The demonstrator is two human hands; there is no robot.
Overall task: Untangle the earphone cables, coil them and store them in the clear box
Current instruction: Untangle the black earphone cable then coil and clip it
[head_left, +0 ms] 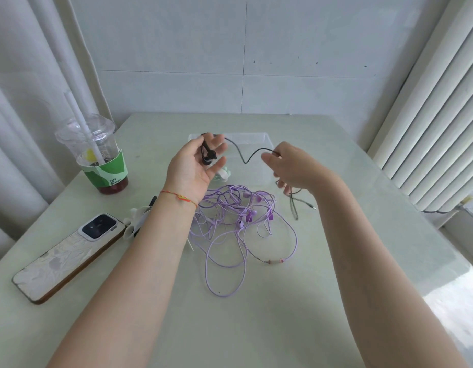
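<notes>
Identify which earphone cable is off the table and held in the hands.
The black earphone cable: it spans between the left hand and right hand, its tail hanging to the table. The purple earphone cables lie tangled on the table, untouched.

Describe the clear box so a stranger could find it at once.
Start at the pale table and look toward its far edge, by the wall. The clear box lies there, behind both raised hands and beyond the purple earphone tangle. It alone is see-through and rectangular, almost blending into the tabletop.

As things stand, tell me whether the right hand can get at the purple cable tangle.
Probably yes: the purple cable tangle lies uncovered just below the right hand, though that hand holds the black cable.
</notes>
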